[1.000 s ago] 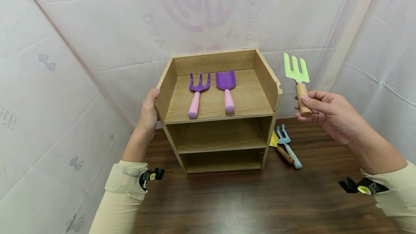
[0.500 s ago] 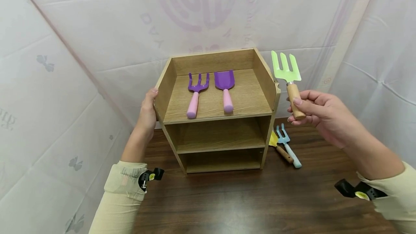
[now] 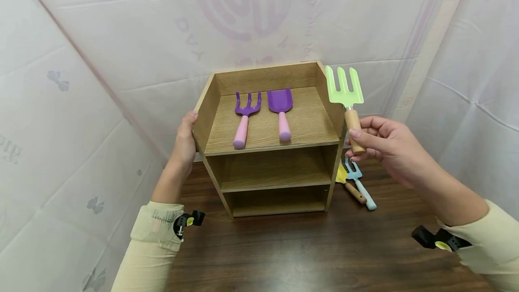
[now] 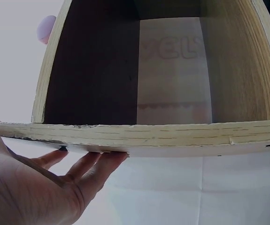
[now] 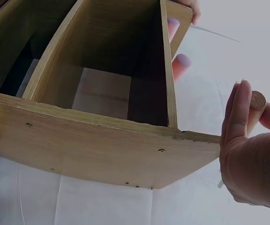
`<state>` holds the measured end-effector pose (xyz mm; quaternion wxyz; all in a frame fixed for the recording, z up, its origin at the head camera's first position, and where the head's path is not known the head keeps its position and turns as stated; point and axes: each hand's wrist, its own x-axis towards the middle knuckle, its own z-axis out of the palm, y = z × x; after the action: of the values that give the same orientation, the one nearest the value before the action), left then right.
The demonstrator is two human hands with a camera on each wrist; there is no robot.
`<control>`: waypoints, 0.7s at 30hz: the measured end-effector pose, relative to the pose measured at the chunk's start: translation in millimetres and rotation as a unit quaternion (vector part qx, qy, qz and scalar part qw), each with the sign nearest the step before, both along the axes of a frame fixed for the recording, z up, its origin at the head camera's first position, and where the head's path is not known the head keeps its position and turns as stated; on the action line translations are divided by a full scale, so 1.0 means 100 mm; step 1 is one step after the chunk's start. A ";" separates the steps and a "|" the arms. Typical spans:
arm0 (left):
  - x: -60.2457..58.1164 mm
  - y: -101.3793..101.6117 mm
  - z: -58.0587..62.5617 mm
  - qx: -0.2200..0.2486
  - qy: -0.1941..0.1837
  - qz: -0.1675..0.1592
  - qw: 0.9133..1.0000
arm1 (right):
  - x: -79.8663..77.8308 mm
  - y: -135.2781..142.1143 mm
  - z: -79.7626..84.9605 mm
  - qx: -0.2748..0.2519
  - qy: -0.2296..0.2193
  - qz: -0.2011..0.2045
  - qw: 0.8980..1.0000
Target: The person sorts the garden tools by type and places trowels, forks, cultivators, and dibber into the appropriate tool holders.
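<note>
One green fork (image 3: 346, 97) is pinched by its handle (image 3: 352, 120) in the right grip (image 3: 385, 143), raised near the shelf unit (image 3: 312, 120). The unit's left side is clasped by the left grip (image 3: 185, 142); fingers (image 4: 99, 173) on its outer face are shown by left wrist only. Purple fork (image 3: 245, 116) and purple scoop (image 3: 281, 106) on top, blue fork (image 3: 359, 182) on worktop (image 3: 284, 251): shown whole by head only.

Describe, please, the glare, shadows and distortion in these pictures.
Head: pale glare on the table; left wrist: deep shadow inside the shelf; right wrist: shelf edges bend, as if through a wide lens, and the backdrop above the right hand looks washed out.
</note>
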<state>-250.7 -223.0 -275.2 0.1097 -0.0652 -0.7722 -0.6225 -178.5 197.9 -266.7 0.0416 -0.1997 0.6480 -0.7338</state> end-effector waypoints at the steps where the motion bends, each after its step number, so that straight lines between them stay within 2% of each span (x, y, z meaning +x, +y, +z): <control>1: 0.00 0.00 0.00 -0.001 0.001 0.000 1.000 | 0.00 -0.01 0.00 -0.001 0.000 0.001 1.000; 15: -0.01 -0.02 0.01 -0.006 0.005 -0.001 1.000 | 0.00 -0.15 0.02 0.017 -0.003 0.004 1.000; 21: -0.01 -0.03 0.01 -0.013 0.004 -0.002 1.000 | 0.00 -0.22 0.02 0.033 -0.003 0.018 0.999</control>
<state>-252.1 -225.8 -274.4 0.1107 -0.0709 -0.7793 -0.6127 -178.5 176.0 -265.0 0.0628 -0.2078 0.6680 -0.7118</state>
